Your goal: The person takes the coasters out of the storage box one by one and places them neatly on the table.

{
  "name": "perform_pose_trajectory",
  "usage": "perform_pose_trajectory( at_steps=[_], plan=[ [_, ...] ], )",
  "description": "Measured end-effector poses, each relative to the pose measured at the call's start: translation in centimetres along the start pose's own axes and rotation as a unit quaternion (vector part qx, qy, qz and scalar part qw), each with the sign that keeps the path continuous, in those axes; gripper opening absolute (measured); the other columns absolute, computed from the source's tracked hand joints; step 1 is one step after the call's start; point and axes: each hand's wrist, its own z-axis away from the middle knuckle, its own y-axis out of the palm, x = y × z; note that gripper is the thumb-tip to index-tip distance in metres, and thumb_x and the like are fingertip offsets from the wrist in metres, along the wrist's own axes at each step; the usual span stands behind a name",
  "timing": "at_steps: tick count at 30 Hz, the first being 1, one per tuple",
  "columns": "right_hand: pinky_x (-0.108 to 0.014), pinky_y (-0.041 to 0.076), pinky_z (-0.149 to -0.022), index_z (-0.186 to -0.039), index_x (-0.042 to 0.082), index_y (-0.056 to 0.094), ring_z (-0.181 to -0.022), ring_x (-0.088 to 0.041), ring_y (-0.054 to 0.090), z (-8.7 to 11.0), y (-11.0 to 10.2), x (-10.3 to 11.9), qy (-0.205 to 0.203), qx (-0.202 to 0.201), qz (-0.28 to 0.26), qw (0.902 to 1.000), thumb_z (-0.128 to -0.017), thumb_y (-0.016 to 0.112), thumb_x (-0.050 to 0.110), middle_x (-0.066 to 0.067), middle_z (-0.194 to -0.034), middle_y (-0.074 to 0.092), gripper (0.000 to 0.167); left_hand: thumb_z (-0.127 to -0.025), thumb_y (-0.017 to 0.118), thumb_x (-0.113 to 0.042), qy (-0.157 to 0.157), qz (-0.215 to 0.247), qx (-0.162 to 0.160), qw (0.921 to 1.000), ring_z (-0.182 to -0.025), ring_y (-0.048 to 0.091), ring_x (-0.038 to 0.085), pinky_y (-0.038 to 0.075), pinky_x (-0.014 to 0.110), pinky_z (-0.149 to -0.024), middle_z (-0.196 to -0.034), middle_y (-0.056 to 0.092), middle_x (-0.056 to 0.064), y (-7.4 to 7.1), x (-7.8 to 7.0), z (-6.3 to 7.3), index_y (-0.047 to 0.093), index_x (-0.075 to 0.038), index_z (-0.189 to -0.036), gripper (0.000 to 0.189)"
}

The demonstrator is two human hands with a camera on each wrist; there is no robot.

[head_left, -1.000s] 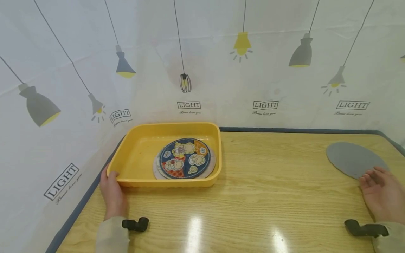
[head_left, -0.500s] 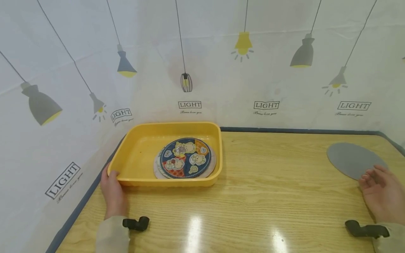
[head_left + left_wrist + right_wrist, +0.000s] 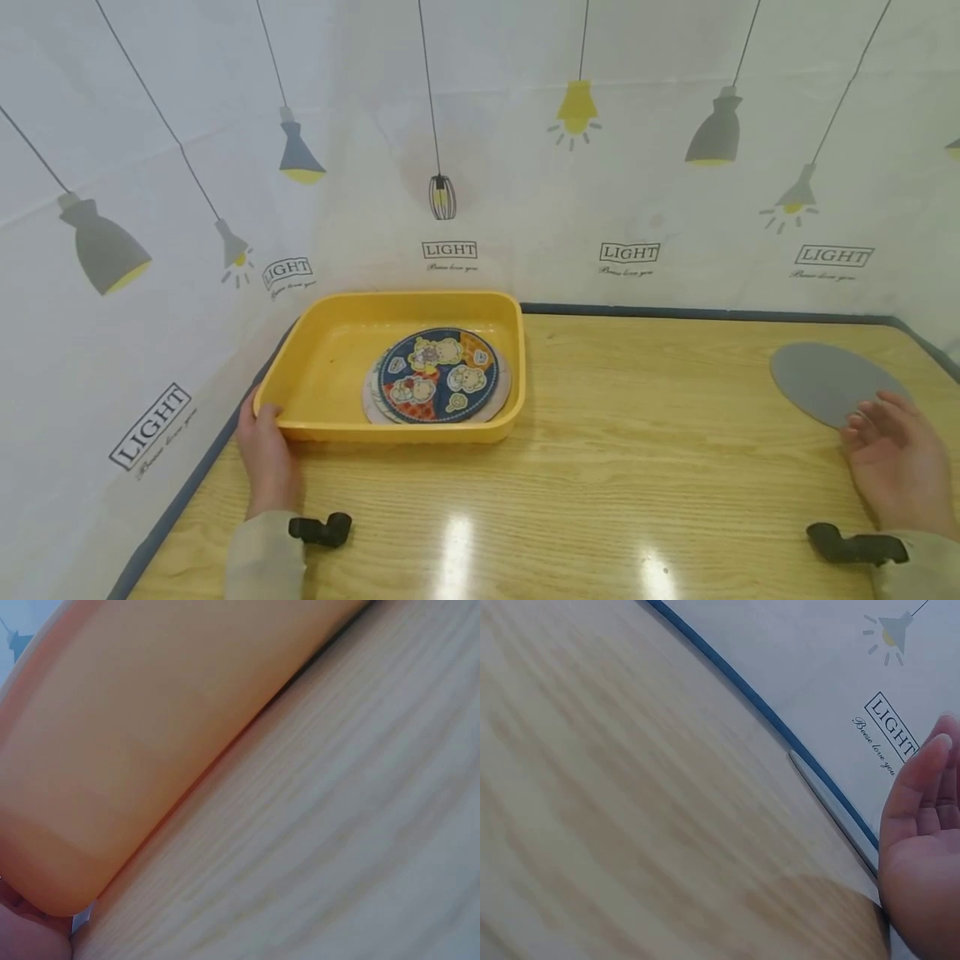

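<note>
A yellow plastic tray (image 3: 315,383) stands at the left of the table in the head view. Round mats, the top one dark blue with cartoon bears (image 3: 442,375), lie stacked inside it toward its right end. My left hand (image 3: 266,454) grips the tray's near left corner, thumb over the rim and fingers outside, partly hidden. In the left wrist view the tray's outer wall (image 3: 135,750) fills the upper left. At the right, my right hand (image 3: 896,467) holds nothing, fingers loosely bent, beside a flat grey round mat (image 3: 832,379); whether they touch cannot be told.
The wood-grain table (image 3: 637,433) has a dark blue edge strip (image 3: 637,312) along the back. Behind it hangs a white curtain (image 3: 517,183) printed with lamps and the word LIGHT. Each wrist wears a black camera mount (image 3: 322,530).
My right hand has shifted slightly left in the head view, along with a small tilt of the view. The left hand, the tray and the mats stay where they were.
</note>
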Motion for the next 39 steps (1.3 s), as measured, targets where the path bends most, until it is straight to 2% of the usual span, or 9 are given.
perform_pose_trajectory(
  at_steps=[6,15,19,25,33,39],
  plan=[
    [-0.042,0.047,-0.066,-0.106,-0.003,0.057,-0.077,-0.035,0.057,0.0,0.0,-0.1,0.002,0.002,0.006,1.0,-0.096,0.027,0.003,-0.023,-0.091,0.061,0.033,-0.087,0.034,-0.011,-0.004,-0.001,0.002,1.0,-0.113,0.04,0.018,0.033,0.026,-0.091,-0.131,0.039,0.0,0.0,0.1,0.0,0.042,-0.017,-0.132,0.046],
    [-0.043,0.046,-0.061,-0.103,-0.002,0.059,-0.072,-0.036,0.057,0.0,0.0,-0.2,-0.011,-0.044,-0.005,0.9989,-0.095,0.031,0.002,-0.021,-0.087,0.062,0.029,-0.087,0.034,-0.011,-0.003,0.008,0.003,1.0,-0.115,0.039,0.016,0.032,0.027,-0.094,-0.132,0.037,0.0,-0.1,0.2,-0.4,0.04,-0.017,-0.133,0.047],
    [-0.043,0.046,-0.061,-0.101,-0.002,0.058,-0.071,-0.036,0.057,-0.1,0.4,-0.8,-0.011,-0.051,-0.017,0.9985,-0.094,0.031,0.001,-0.021,-0.085,0.062,0.028,-0.087,0.035,-0.012,-0.005,0.011,0.008,0.9999,-0.117,0.037,0.015,0.03,0.027,-0.096,-0.134,0.034,0.0,-0.2,0.2,-0.5,0.038,-0.018,-0.134,0.048],
    [-0.042,0.045,-0.061,-0.103,0.0,0.056,-0.071,-0.036,0.057,-0.3,0.9,-2.0,-0.005,-0.047,-0.023,0.9986,-0.094,0.032,0.001,-0.021,-0.086,0.062,0.026,-0.088,0.034,-0.012,-0.007,0.011,0.01,0.9999,-0.117,0.037,0.016,0.03,0.028,-0.096,-0.134,0.035,0.0,-0.3,0.1,-0.4,0.038,-0.018,-0.134,0.047],
    [-0.044,0.046,-0.061,-0.099,-0.002,0.057,-0.071,-0.037,0.058,-0.7,1.7,-3.2,0.022,-0.037,-0.038,0.9983,-0.095,0.03,0.002,-0.022,-0.084,0.062,0.027,-0.087,0.034,-0.012,-0.013,0.012,0.009,0.9998,-0.118,0.037,0.014,0.029,0.028,-0.097,-0.134,0.034,-0.001,-0.2,0.0,-0.4,0.037,-0.019,-0.134,0.048],
    [-0.043,0.046,-0.06,-0.099,-0.003,0.057,-0.071,-0.036,0.058,-1.2,1.7,-4.0,0.024,-0.025,-0.024,0.9991,-0.095,0.03,0.001,-0.023,-0.085,0.062,0.028,-0.087,0.034,-0.011,-0.019,0.008,0.002,0.9998,-0.117,0.037,0.014,0.029,0.028,-0.096,-0.134,0.035,0.0,0.1,-0.1,-0.1,0.038,-0.019,-0.134,0.048]
  ],
)
